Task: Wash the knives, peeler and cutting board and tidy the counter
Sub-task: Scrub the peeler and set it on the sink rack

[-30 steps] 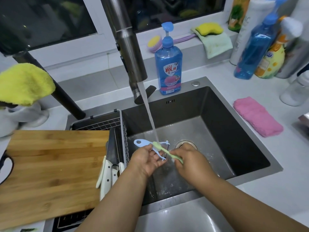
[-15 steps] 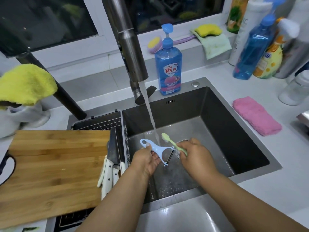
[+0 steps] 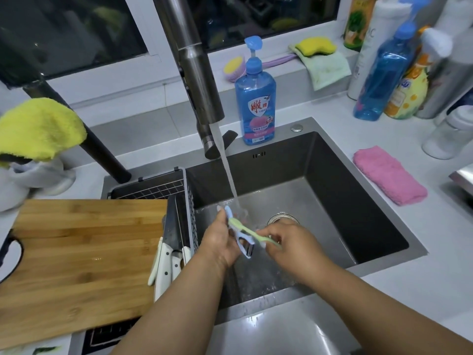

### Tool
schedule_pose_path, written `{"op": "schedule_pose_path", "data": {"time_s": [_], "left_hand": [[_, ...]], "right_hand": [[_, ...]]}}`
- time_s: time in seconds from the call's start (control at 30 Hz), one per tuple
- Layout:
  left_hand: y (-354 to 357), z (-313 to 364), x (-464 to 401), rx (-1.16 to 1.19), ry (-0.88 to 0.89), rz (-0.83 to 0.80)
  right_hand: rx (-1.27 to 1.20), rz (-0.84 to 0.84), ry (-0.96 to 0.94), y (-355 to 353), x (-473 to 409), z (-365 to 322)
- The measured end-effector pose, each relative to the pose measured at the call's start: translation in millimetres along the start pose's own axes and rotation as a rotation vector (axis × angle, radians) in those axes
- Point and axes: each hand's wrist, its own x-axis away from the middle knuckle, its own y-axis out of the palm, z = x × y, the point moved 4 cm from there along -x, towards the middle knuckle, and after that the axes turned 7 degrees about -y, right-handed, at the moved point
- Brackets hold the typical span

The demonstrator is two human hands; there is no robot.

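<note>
The left hand [image 3: 222, 243] gripped the blue peeler [image 3: 240, 238] over the sink [image 3: 358, 201], under the running water [image 3: 227, 172]. The right hand [image 3: 286, 242] pinched a green brush [image 3: 249, 230] lying across the peeler. Knives [image 3: 167, 260] rested at the cutting board [image 3: 76, 257]'s right edge.

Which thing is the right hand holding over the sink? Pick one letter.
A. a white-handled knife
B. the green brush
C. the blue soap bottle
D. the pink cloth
B: the right hand grips the green brush, laid across the blue peeler held in the left hand; the pink cloth lies on the counter.
</note>
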Motion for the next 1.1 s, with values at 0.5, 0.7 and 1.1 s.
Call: {"op": "schedule_pose_path", "data": {"time_s": [0.5, 0.7, 1.1], "left_hand": [[4, -7, -3, -0.023, -0.165, -0.160], [10, 19, -5, 0.035, -0.025, -0.185], [2, 41, -10, -0.243, 0.384, -0.049]], "right_hand": [[0.033, 0.086, 0.047, 1, -12, 2], [0.121, 0.028, -0.039, 0, -13, -9], [0.077, 0.008, -0.019, 6, -2, 11]]}}
